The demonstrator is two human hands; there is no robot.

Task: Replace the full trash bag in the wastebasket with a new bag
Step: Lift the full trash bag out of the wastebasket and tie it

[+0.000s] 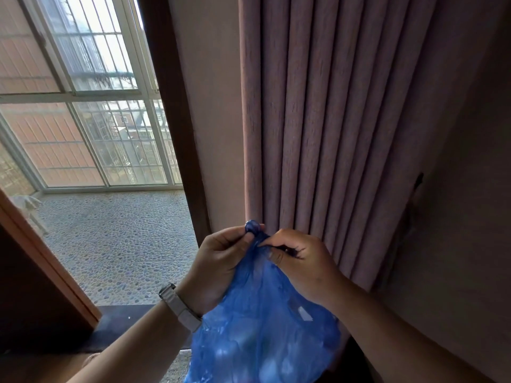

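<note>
A full blue plastic trash bag [262,327] hangs in front of me, pale lumps showing through its thin skin. Its neck is gathered into a twisted knot at the top. My left hand [218,264] grips the knot from the left, fingers curled round the bunched plastic. From the right, my right hand [298,261] pinches the neck just below the knot. The two hands almost touch. The bag's bottom runs out of the frame. No wastebasket is in view.
A pink pleated curtain [318,120] hangs straight ahead behind the bag, with a wall [456,217] to its right. A dark door frame [177,128] on the left opens onto a pebble-floored balcony [116,244] with barred windows. A wooden door edge [47,261] stands at the far left.
</note>
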